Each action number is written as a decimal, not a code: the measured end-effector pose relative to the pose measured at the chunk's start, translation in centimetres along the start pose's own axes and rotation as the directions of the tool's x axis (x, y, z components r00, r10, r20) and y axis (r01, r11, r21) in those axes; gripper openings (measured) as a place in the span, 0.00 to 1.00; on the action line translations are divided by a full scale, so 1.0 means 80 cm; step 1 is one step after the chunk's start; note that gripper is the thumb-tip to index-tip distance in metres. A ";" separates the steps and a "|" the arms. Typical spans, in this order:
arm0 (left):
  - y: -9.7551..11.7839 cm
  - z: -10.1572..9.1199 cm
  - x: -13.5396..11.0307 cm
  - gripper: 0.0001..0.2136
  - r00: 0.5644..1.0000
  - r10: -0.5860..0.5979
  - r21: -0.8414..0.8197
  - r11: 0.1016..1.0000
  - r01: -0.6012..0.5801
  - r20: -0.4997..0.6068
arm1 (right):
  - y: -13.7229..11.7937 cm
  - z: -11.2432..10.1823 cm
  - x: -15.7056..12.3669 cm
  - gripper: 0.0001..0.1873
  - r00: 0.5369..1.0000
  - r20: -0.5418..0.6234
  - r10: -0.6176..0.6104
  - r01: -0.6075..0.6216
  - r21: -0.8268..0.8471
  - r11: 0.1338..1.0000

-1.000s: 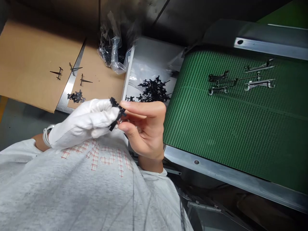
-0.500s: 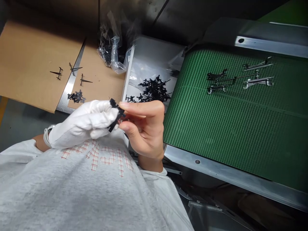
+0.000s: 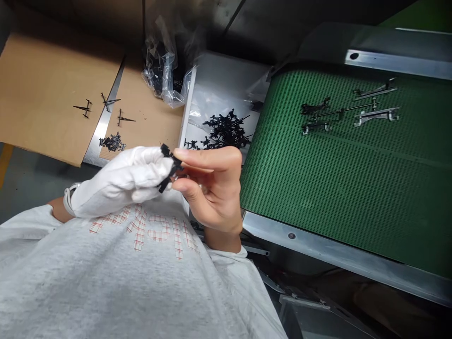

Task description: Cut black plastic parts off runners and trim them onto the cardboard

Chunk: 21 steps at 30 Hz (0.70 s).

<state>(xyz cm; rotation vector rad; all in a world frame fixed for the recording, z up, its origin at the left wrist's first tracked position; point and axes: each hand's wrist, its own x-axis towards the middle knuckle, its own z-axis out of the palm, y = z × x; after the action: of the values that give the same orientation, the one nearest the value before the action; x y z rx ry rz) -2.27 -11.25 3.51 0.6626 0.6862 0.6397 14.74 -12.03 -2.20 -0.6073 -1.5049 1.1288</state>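
My left hand [image 3: 123, 179], in a white glove, pinches a small black plastic part [image 3: 165, 181] in front of my chest. From the other side my bare right hand [image 3: 215, 188] grips the same part between thumb and forefinger. The part stands tilted, and my fingers cover much of it. Just beyond my hands lies a heap of black plastic parts [image 3: 228, 129] on a white tray [image 3: 187, 113]. A smaller pile of dark parts [image 3: 112, 141] rests beyond the gloved hand, on cardboard and a metal strip.
To the right runs a green belt [image 3: 318, 188] with a metal edge rail [image 3: 335, 254], carrying several black brackets [image 3: 376, 115] and a thin rod. A clear plastic bag [image 3: 169, 77] of dark parts stands at the back. Several thin pronged pieces [image 3: 86, 108] lie on the cardboard [image 3: 42, 94].
On the belt, the brackets and rod have shifted slightly left and away from me. Both hands keep almost the same hold on the black part.
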 end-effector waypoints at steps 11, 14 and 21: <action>0.001 -0.001 0.002 0.15 1.000 0.009 0.061 0.998 -0.011 0.023 | 0.011 0.001 0.004 0.20 1.000 0.005 -0.005 0.005 0.095 0.995; 0.000 -0.003 0.002 0.16 0.999 0.012 0.096 0.995 -0.016 0.033 | 0.006 0.005 0.004 0.19 0.990 -0.046 0.131 -0.126 0.094 0.988; 0.000 0.001 0.001 0.16 0.998 -0.001 0.067 0.998 0.005 -0.056 | 0.013 0.012 0.011 0.19 0.983 0.011 0.186 -0.183 0.234 0.955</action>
<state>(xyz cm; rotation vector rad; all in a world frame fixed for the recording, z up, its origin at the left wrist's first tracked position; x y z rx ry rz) -2.14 -11.21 3.52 0.7079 0.7628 0.6366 13.42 -11.13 -2.70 -0.5981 -1.3007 1.4214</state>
